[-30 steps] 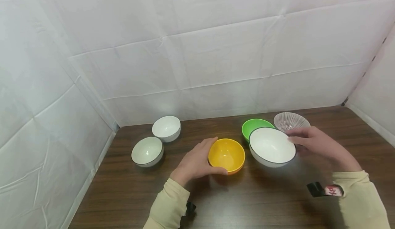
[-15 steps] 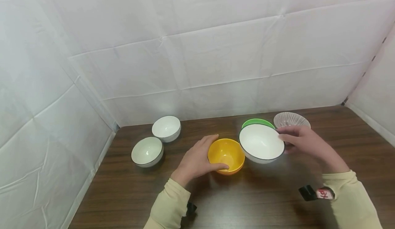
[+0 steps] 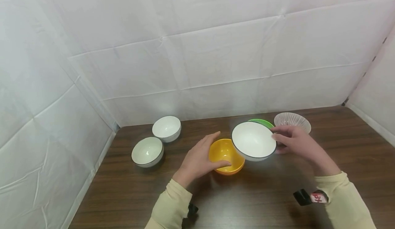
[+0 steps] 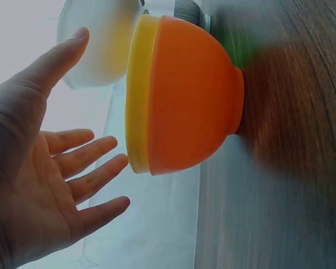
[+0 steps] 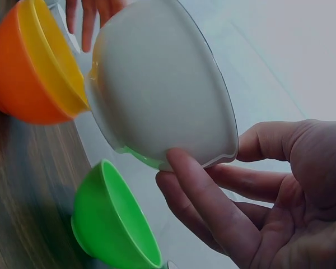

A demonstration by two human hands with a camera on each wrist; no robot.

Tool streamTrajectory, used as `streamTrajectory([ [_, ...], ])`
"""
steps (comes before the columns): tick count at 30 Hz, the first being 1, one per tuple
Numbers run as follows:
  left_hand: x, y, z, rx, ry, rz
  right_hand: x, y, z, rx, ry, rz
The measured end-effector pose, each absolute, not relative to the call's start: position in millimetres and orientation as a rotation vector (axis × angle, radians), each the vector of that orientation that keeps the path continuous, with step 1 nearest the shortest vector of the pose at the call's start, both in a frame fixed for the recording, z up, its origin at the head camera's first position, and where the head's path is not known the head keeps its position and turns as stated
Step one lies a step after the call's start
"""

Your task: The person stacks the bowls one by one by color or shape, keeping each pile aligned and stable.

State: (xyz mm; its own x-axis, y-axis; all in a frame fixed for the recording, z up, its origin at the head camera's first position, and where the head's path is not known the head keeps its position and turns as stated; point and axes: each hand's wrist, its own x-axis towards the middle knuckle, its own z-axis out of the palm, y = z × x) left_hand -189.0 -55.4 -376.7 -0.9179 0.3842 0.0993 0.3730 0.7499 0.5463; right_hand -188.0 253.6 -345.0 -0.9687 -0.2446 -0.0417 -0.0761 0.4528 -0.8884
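My right hand (image 3: 297,143) pinches the side of a white bowl (image 3: 254,140) with a dark rim, thumb at the rim and fingers underneath. That bowl is up off the table, overlapping the right edge of a yellow bowl (image 3: 223,153) in the head view. The yellow bowl sits nested in an orange bowl (image 4: 190,101), which stands on the table. Left of them is my left hand (image 3: 197,160), fingers spread and thumb extended, holding nothing. In the left wrist view, its fingertips (image 4: 120,161) are right by the yellow rim. A green bowl (image 5: 109,218) is partly hidden behind the white one.
At the back right stands a clear ribbed bowl (image 3: 291,119). Over on the left are a white bowl (image 3: 166,129) and a pale, dark-rimmed bowl (image 3: 147,151), close together. White sheeting (image 3: 216,50) encloses the back and sides of the dark wooden table (image 3: 240,201).
My right hand has carried the white bowl leftward and slightly up, from in front of the green bowl to over the yellow bowl's edge. The left hand's fingers have spread away from the yellow bowl.
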Motion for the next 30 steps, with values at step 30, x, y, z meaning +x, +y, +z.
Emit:
streamTrajectory([
  [30,-186,-57,-371,0.716,2.859,1.188,-181,216,-347,-0.372,2.519,-1.664],
])
